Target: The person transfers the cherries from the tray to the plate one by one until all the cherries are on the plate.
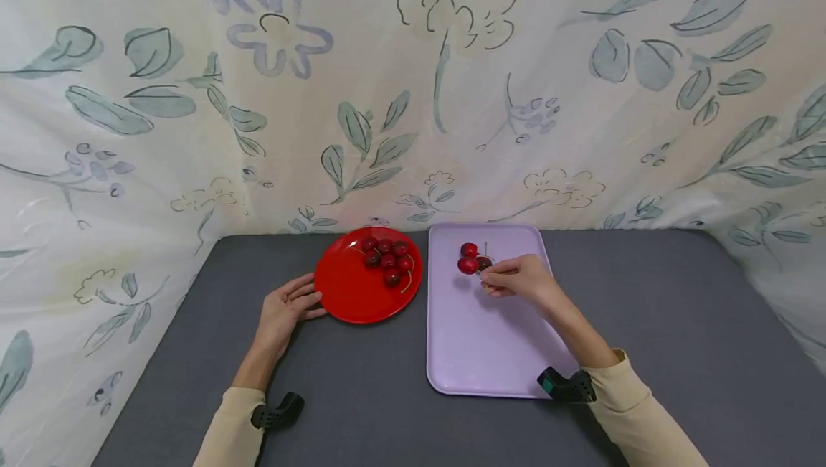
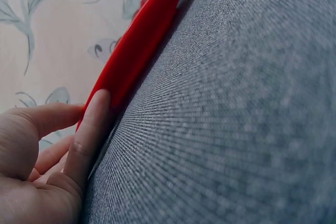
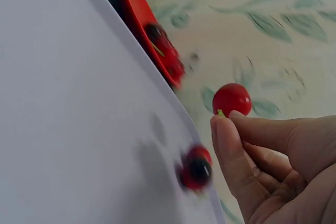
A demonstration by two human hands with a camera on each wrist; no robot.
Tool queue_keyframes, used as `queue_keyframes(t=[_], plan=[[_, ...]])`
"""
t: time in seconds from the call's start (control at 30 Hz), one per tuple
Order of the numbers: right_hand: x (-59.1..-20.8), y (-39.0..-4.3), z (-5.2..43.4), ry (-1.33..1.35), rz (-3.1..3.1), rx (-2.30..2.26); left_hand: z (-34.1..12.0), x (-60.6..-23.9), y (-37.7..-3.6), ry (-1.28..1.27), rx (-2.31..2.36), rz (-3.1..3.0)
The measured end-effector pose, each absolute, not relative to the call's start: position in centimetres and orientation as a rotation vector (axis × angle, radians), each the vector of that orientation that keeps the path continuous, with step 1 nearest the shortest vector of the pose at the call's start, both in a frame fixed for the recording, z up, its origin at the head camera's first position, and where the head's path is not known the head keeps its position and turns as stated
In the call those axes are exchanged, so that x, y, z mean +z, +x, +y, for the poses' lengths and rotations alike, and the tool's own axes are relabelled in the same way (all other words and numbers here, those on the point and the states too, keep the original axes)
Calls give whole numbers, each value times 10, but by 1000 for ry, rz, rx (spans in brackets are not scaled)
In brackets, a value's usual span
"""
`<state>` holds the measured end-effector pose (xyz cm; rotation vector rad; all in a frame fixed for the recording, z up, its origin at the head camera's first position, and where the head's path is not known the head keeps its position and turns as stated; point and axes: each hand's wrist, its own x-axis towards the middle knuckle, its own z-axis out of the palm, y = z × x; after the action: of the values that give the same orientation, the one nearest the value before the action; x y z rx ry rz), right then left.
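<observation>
My left hand (image 1: 284,311) holds the left rim of a round red plate (image 1: 358,303), the thumb along its outer wall and a fingertip at the rim. A cluster of dark red cherries (image 1: 388,261), some with stems, lies on the plate's far side. Over the lilac tray (image 1: 480,352), my right hand (image 1: 521,280) pinches the stem of a bright red cherry (image 3: 231,99) between thumb and forefinger. Near the tray's far end lie a red cherry (image 1: 469,249) and a darker cherry (image 1: 484,263); both are blurred in the right wrist view.
Plate and tray stand side by side on a dark grey cloth-covered table (image 1: 361,395), a narrow gap between them. Behind the table hangs a pale curtain (image 1: 413,151) with flowers and leaves. Black wrist cameras (image 1: 279,412) sit on both forearms.
</observation>
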<state>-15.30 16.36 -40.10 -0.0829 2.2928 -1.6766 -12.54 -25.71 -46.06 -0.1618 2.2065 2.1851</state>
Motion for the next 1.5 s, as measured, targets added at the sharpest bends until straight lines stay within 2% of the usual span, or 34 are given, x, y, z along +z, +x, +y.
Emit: queue_keyframes(t=[0.47, 0.83, 1.5], plan=[[-407, -168, 83, -84, 1925, -1817, -258, -460, -125, -127, 2182, 2203], [-412, -159, 24, -36, 2071, -1972, -257, -461, -125, -132, 2181, 2200], [-416, -143, -18, 124, 1989, -2224, -256, -458, -124, -127, 2152, 2228]])
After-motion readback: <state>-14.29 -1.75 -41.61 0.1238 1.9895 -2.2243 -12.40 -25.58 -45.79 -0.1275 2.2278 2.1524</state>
